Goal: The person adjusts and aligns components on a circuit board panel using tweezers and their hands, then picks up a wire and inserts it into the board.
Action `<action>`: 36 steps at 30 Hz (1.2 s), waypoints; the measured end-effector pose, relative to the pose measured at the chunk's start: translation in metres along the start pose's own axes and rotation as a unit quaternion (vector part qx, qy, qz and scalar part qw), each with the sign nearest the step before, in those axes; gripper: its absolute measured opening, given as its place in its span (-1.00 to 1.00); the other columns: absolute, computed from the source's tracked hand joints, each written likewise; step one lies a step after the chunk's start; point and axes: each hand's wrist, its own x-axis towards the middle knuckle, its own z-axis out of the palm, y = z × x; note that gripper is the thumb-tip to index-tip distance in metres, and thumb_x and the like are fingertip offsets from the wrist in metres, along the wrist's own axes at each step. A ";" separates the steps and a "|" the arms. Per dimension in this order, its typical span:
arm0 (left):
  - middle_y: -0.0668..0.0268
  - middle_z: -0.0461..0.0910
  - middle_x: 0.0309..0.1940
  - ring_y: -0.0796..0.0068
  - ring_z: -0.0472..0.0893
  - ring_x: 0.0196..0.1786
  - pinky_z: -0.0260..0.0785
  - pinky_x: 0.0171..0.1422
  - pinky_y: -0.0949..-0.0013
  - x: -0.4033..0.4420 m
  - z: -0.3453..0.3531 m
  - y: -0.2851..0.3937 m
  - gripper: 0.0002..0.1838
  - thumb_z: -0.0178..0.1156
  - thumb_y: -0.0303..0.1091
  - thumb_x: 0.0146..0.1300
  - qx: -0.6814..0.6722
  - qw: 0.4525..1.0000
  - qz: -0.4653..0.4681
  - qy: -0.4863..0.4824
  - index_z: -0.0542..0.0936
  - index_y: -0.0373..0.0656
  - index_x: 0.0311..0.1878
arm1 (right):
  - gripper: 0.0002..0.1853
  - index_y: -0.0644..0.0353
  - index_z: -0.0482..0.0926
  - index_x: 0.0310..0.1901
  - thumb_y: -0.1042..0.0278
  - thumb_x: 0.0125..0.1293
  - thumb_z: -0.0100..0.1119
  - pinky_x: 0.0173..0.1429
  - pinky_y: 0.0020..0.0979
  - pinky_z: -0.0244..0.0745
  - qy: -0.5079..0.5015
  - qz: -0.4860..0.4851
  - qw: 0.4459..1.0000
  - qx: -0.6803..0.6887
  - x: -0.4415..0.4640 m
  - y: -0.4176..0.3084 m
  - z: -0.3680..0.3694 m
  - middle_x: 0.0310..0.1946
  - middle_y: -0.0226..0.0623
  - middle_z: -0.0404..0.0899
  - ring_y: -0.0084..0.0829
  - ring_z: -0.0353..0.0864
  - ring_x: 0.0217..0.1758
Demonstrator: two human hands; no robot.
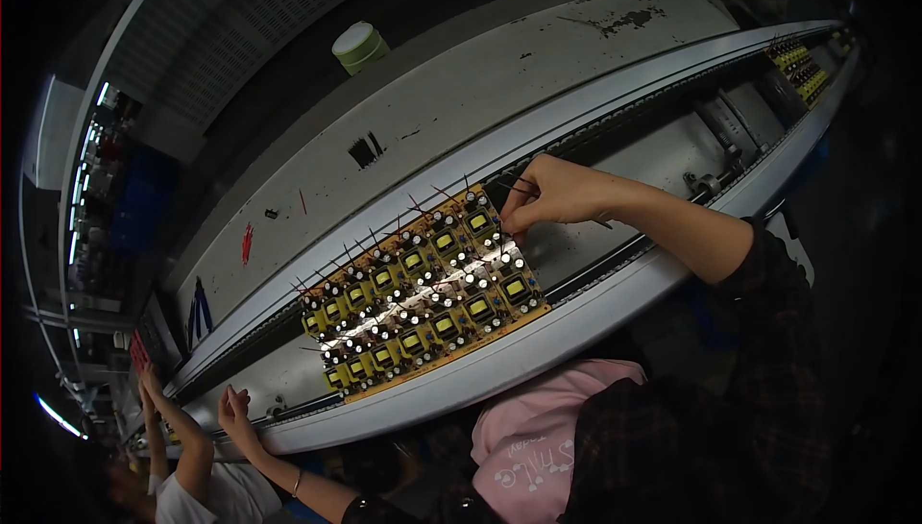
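My right hand (543, 199) is at the right end of a panel of circuit boards (423, 298), its thumb and forefinger pinched together beside the end components. A thin dark item, tweezers or a wire, passes through this hand; which one I cannot tell. The panel lies across the conveyor rails (413, 425) and carries yellow transformers, round capacitors and upright thin wires along its far edge. Off the panel's left end, my left hand (233, 411) hovers over the near rail, fingers loosely apart and nothing visible in them.
A co-worker in a white shirt (226, 493) reaches toward a red object (140, 353) at the far left. Blue-handled pliers (200, 311), red bits (247, 243) and black strips (365, 150) lie on the ledge. A green-and-white container (359, 48) stands behind; another panel (799, 73) sits far right.
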 end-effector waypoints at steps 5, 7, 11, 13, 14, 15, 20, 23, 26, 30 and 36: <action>0.20 0.65 -0.33 0.44 0.61 -0.27 0.44 -0.07 0.45 -0.009 0.002 0.014 -0.59 0.13 -0.09 0.36 -0.001 0.999 0.033 -0.009 0.57 -0.26 0.05 | -0.85 0.33 0.67 -0.42 0.40 0.07 0.26 -0.18 -0.56 0.42 0.002 0.007 1.000 0.019 0.000 -0.004 0.006 -0.56 -0.26 0.66 -0.55 0.57 -0.48; 0.20 0.65 -0.33 0.43 0.61 -0.27 0.44 -0.07 0.45 -0.028 0.010 0.041 -0.58 0.13 -0.09 0.36 -0.013 0.994 0.104 -0.024 0.57 -0.26 0.05 | -0.86 0.31 0.67 -0.46 0.40 0.07 0.24 -0.16 -0.57 0.39 0.004 0.007 1.000 0.022 0.002 -0.002 0.007 -0.59 -0.28 0.66 -0.56 0.57 -0.48; 0.19 0.65 -0.33 0.42 0.61 -0.26 0.45 -0.07 0.45 -0.030 0.013 0.046 -0.58 0.13 -0.08 0.36 -0.019 0.992 0.118 -0.027 0.57 -0.26 0.05 | -0.86 0.31 0.66 -0.46 0.40 0.06 0.24 -0.16 -0.56 0.42 0.013 0.015 1.000 0.010 0.001 -0.005 0.009 -0.57 -0.26 0.66 -0.56 0.57 -0.49; 0.19 0.65 -0.33 0.42 0.61 -0.26 0.45 -0.07 0.44 -0.025 0.012 0.037 -0.57 0.13 -0.08 0.36 -0.019 0.995 0.099 -0.020 0.57 -0.27 0.05 | -0.86 0.33 0.66 -0.45 0.41 0.05 0.25 -0.17 -0.54 0.46 0.022 0.020 1.000 -0.004 0.001 -0.007 0.010 -0.54 -0.24 0.66 -0.55 0.57 -0.49; 0.18 0.65 -0.33 0.42 0.61 -0.26 0.45 -0.07 0.44 -0.021 0.011 0.032 -0.57 0.14 -0.08 0.35 -0.017 0.996 0.083 -0.016 0.57 -0.27 0.05 | -0.86 0.33 0.66 -0.45 0.41 0.05 0.25 -0.17 -0.54 0.46 0.021 0.020 1.000 -0.004 0.001 -0.007 0.011 -0.54 -0.24 0.66 -0.55 0.57 -0.49; 0.18 0.65 -0.33 0.42 0.61 -0.26 0.46 -0.07 0.44 -0.017 0.007 0.025 -0.57 0.14 -0.08 0.35 -0.015 0.998 0.065 -0.014 0.57 -0.28 0.05 | -0.86 0.33 0.66 -0.44 0.41 0.05 0.25 -0.18 -0.55 0.45 0.021 0.019 1.000 0.000 0.002 -0.006 0.010 -0.54 -0.24 0.66 -0.55 0.57 -0.49; 0.16 0.65 -0.34 0.40 0.61 -0.26 0.47 -0.06 0.43 0.004 -0.006 0.001 -0.55 0.15 -0.07 0.34 0.000 1.000 0.008 -0.012 0.56 -0.30 0.05 | -0.84 0.35 0.66 -0.39 0.41 0.06 0.23 -0.24 -0.59 0.43 0.017 0.018 1.000 0.007 0.001 -0.004 0.009 -0.54 -0.25 0.66 -0.55 0.57 -0.51; 0.15 0.65 -0.34 0.40 0.62 -0.26 0.47 -0.06 0.43 0.009 -0.009 -0.006 -0.54 0.16 -0.07 0.34 -0.005 1.000 -0.004 -0.005 0.56 -0.31 0.05 | -0.82 0.35 0.66 -0.35 0.40 0.07 0.23 -0.30 -0.63 0.38 0.022 0.033 0.999 -0.001 -0.001 -0.008 0.009 -0.54 -0.25 0.66 -0.56 0.57 -0.51; 0.12 0.66 -0.33 0.39 0.62 -0.25 0.48 -0.04 0.41 0.008 -0.006 -0.007 -0.54 0.17 -0.08 0.33 -0.018 1.000 -0.010 0.022 0.55 -0.34 0.04 | -0.78 0.33 0.65 -0.32 0.32 0.11 0.26 -0.42 -0.66 0.28 0.012 0.050 0.998 -0.023 -0.010 -0.019 0.004 -0.54 -0.24 0.66 -0.59 0.52 -0.55; 0.11 0.66 -0.32 0.38 0.63 -0.25 0.48 -0.04 0.42 0.004 -0.003 -0.002 -0.58 0.15 -0.15 0.34 -0.031 0.999 -0.003 0.021 0.56 -0.35 0.04 | -0.74 0.32 0.62 -0.32 0.23 0.28 0.21 -0.52 -0.64 0.17 0.203 -0.072 0.972 -0.099 -0.014 -0.024 -0.013 -0.59 -0.34 0.59 -0.63 0.35 -0.64; 0.13 0.66 -0.32 0.39 0.63 -0.26 0.47 -0.05 0.44 0.015 -0.010 -0.022 -0.58 0.16 -0.13 0.34 -0.041 0.999 0.003 0.024 0.56 -0.33 0.05 | -0.75 0.26 0.57 -0.34 0.28 0.41 0.03 -0.48 -0.68 0.22 0.250 -0.324 0.912 -0.037 -0.017 -0.081 0.030 -0.48 -0.36 0.56 -0.66 0.34 -0.59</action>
